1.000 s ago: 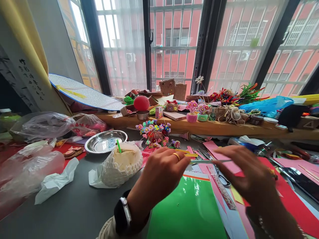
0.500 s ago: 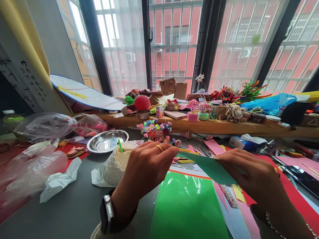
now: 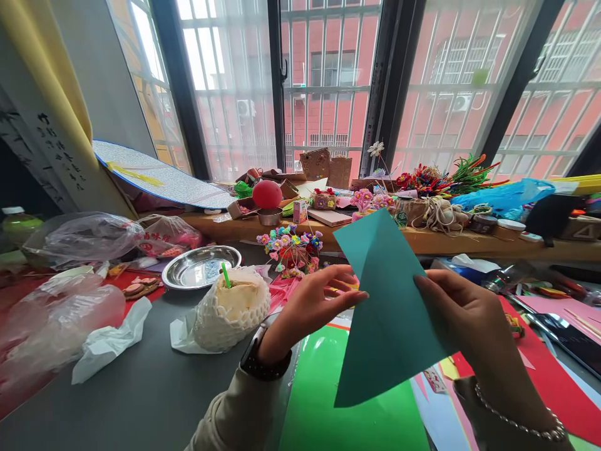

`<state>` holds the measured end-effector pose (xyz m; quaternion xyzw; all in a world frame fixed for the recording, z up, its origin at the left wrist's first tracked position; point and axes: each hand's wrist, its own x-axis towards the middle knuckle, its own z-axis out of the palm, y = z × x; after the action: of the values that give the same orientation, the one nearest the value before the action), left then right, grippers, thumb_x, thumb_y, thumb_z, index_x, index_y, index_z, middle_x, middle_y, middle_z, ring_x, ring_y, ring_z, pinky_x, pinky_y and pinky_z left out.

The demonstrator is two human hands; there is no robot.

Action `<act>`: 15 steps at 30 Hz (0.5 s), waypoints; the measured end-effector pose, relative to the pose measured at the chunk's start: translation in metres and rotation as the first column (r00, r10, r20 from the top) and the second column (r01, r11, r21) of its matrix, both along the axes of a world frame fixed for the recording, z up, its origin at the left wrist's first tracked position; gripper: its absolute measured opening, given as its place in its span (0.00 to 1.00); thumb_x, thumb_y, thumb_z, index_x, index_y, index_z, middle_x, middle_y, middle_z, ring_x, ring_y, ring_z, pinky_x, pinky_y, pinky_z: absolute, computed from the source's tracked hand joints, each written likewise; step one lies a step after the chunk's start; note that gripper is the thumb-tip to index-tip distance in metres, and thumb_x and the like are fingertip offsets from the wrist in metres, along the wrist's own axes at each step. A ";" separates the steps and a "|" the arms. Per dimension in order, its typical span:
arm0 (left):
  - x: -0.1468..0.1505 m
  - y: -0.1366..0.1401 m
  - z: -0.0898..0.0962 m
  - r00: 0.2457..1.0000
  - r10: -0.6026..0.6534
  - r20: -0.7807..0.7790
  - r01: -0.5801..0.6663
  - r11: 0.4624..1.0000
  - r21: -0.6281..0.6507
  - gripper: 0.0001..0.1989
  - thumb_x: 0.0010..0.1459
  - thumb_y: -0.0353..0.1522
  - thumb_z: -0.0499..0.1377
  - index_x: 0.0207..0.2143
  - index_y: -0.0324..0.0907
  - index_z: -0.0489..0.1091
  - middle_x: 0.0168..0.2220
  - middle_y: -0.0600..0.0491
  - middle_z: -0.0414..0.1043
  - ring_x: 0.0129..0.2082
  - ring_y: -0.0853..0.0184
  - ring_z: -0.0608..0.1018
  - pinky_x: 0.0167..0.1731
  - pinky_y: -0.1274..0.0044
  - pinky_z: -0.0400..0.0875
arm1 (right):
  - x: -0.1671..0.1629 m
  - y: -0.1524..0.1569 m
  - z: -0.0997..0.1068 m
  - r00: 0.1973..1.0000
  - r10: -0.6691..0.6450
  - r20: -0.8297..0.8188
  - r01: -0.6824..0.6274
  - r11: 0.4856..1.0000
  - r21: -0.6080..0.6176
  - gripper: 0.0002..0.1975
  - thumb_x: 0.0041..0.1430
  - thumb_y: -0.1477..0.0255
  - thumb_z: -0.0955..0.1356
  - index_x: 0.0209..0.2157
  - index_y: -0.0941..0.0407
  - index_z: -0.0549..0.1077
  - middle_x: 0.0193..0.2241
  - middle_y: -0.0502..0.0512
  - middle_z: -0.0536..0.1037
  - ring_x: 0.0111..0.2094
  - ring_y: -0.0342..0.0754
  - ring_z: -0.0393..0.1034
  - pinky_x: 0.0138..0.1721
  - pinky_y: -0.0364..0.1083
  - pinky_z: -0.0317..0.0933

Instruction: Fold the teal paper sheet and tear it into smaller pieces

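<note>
A dark green sheet of paper (image 3: 387, 319) is held up over the desk, with a fold line running down from its upper part. My right hand (image 3: 474, 319) pinches the sheet's right edge, thumb on the near side. At the left edge, my left hand (image 3: 314, 307) has its fingers apart; its thumb tip meets or nearly meets the paper, and some fingertips seem to pass close behind it. Below the sheet lies a glossy bright green sheet (image 3: 323, 401) on the desk.
Left of my hands stand a coconut in a foam net (image 3: 235, 307) with a green straw and a steel plate (image 3: 169, 275). A pot of small craft flowers (image 3: 291, 247) stands behind. Coloured papers (image 3: 554, 369) and a phone (image 3: 573, 335) lie right; crafts crowd the wooden ledge (image 3: 216, 228).
The dark green paper has swung from nearly edge-on to upright, its broad face toward me. My left hand has loosened from it and spread its fingers; the right keeps hold.
</note>
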<state>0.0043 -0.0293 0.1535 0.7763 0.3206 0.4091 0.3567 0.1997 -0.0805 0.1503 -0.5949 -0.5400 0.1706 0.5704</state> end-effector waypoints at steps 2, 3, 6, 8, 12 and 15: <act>0.005 0.001 -0.005 0.989 -0.142 0.036 0.146 0.978 -0.151 0.19 0.46 0.38 0.58 0.39 0.35 0.66 0.32 0.49 0.71 0.32 0.68 0.73 0.30 0.79 0.68 | 0.001 0.001 -0.001 0.999 0.021 -0.026 -0.021 1.000 -0.006 0.12 0.45 0.62 0.66 0.28 0.56 0.73 0.22 0.50 0.76 0.23 0.45 0.70 0.19 0.39 0.62; 0.006 0.002 -0.006 0.977 -0.206 0.051 0.212 0.955 -0.206 0.17 0.48 0.37 0.57 0.37 0.35 0.67 0.30 0.50 0.71 0.31 0.68 0.73 0.29 0.79 0.68 | 0.002 0.002 -0.002 0.999 0.029 -0.034 -0.029 1.000 -0.002 0.13 0.46 0.62 0.66 0.29 0.56 0.73 0.23 0.50 0.76 0.24 0.46 0.70 0.19 0.39 0.62; 0.006 0.005 -0.011 0.961 -0.263 0.085 0.276 0.923 -0.268 0.13 0.50 0.36 0.55 0.32 0.35 0.70 0.26 0.52 0.70 0.27 0.70 0.71 0.25 0.81 0.65 | 0.007 0.005 -0.003 0.997 0.075 -0.021 -0.075 0.996 0.039 0.15 0.47 0.62 0.66 0.36 0.57 0.70 0.27 0.53 0.76 0.26 0.47 0.71 0.22 0.41 0.65; 0.004 0.008 -0.011 0.979 -0.174 0.109 0.197 0.946 -0.256 0.13 0.49 0.36 0.56 0.31 0.34 0.71 0.24 0.53 0.69 0.25 0.71 0.70 0.23 0.82 0.64 | 0.012 0.007 -0.003 0.992 0.094 0.079 -0.104 0.985 0.135 0.21 0.46 0.63 0.67 0.42 0.55 0.66 0.35 0.56 0.74 0.32 0.48 0.70 0.29 0.45 0.66; 0.001 0.011 -0.007 0.979 -0.031 0.204 0.089 0.954 -0.285 0.14 0.48 0.37 0.57 0.34 0.34 0.69 0.27 0.52 0.70 0.25 0.71 0.71 0.24 0.81 0.66 | 0.017 0.005 -0.002 0.869 -0.005 0.495 -0.174 0.933 0.315 0.36 0.41 0.62 0.69 0.52 0.52 0.55 0.52 0.59 0.59 0.50 0.55 0.57 0.45 0.55 0.58; 0.000 0.008 -0.003 0.972 0.001 0.237 0.070 0.955 -0.288 0.15 0.48 0.37 0.57 0.35 0.34 0.69 0.29 0.51 0.71 0.26 0.70 0.71 0.24 0.80 0.67 | 0.009 0.002 -0.002 0.692 -0.047 0.720 -0.223 0.935 0.276 0.43 0.40 0.61 0.69 0.56 0.54 0.46 0.57 0.61 0.49 0.55 0.59 0.46 0.49 0.59 0.51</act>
<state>0.0045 -0.0214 0.1506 0.6664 0.3198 0.4392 0.5106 0.2083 -0.0783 0.1480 -0.4785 -0.7684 -0.1437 0.3999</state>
